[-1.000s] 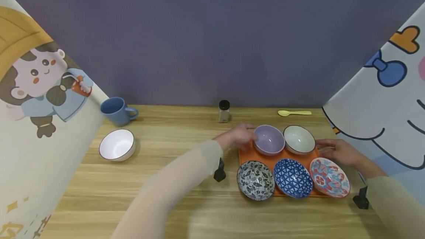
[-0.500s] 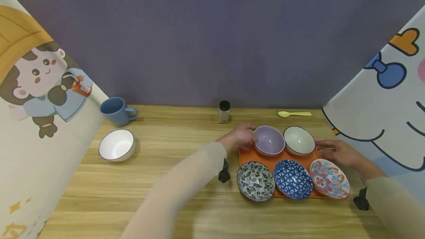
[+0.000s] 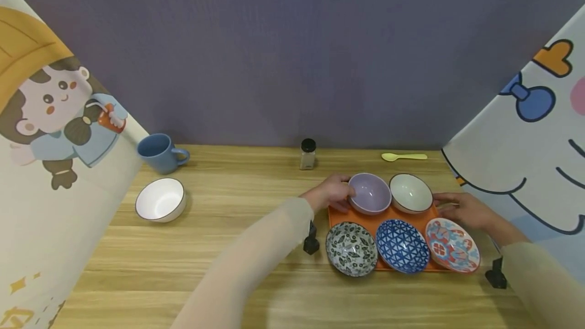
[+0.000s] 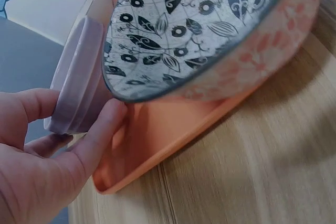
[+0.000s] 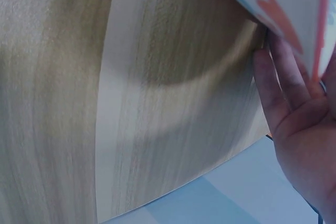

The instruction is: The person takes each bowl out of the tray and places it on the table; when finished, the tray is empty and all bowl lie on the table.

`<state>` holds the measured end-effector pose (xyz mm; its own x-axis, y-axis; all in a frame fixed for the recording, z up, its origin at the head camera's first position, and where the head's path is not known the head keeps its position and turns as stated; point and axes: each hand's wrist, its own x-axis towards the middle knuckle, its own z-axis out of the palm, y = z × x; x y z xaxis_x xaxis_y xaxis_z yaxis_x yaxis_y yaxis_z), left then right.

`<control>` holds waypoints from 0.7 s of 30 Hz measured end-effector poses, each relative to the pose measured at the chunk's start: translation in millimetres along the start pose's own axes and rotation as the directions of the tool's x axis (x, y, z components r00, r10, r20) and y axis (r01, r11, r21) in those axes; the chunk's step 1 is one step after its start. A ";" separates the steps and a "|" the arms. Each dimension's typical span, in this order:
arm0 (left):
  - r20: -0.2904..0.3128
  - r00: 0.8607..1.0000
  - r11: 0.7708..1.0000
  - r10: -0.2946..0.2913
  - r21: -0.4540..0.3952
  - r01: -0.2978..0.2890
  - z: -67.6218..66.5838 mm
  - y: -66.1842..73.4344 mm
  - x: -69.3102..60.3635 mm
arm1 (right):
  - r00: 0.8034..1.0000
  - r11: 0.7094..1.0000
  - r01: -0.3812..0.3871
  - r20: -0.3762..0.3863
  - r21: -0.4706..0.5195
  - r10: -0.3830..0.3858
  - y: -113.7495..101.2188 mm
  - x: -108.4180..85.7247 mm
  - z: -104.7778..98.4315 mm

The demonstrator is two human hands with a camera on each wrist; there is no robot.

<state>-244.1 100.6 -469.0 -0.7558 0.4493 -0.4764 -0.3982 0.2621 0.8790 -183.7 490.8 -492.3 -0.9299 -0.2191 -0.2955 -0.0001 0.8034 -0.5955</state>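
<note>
An orange tray (image 3: 335, 217) holds several bowls. My left hand (image 3: 330, 193) is at the left side of the purple bowl (image 3: 370, 193); in the left wrist view, its thumb and fingers lie on either side of the purple bowl (image 4: 79, 77). Beside that stands a pale bowl (image 3: 411, 193), with my right hand (image 3: 468, 210) at its right, fingers extended near the tray's edge. Tilted along the front are a black-and-white bowl (image 3: 351, 249), a blue patterned bowl (image 3: 402, 246) and a red-and-blue patterned bowl (image 3: 452, 245). The right wrist view does not show the right fingertips clearly.
At the left stand a blue mug (image 3: 157, 154) and a white bowl (image 3: 161, 200). A black-lidded jar (image 3: 308, 154) is behind the left hand, and a yellow spoon (image 3: 404, 157) lies behind the tray near the back wall (image 3: 292, 55).
My left hand has lowered slightly beside the purple bowl, and its forearm has shifted a little to the right. The right hand and the bowls look almost unchanged.
</note>
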 end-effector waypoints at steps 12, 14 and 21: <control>-0.081 0.997 0.998 -0.003 -0.059 -0.002 1.2 0.1 -0.4 | 1.000 1.000 0.001 0.008 -0.002 -0.001 -4.1 3.4 1.3; -0.112 0.994 0.998 -0.003 -0.064 -0.004 2.5 1.0 -1.7 | 1.000 1.000 0.001 0.009 -0.008 -0.001 -4.3 3.4 1.4; -0.171 0.985 0.996 0.016 -0.082 -0.030 5.9 5.6 -7.8 | 0.999 0.999 0.029 -0.037 -0.045 -0.030 -2.8 -1.7 1.1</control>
<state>-237.4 103.6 -460.5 -0.8394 0.3011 -0.4524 -0.4166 0.1781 0.8915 -181.6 488.3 -491.0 -0.9423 -0.2231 -0.2497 -0.0434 0.8209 -0.5695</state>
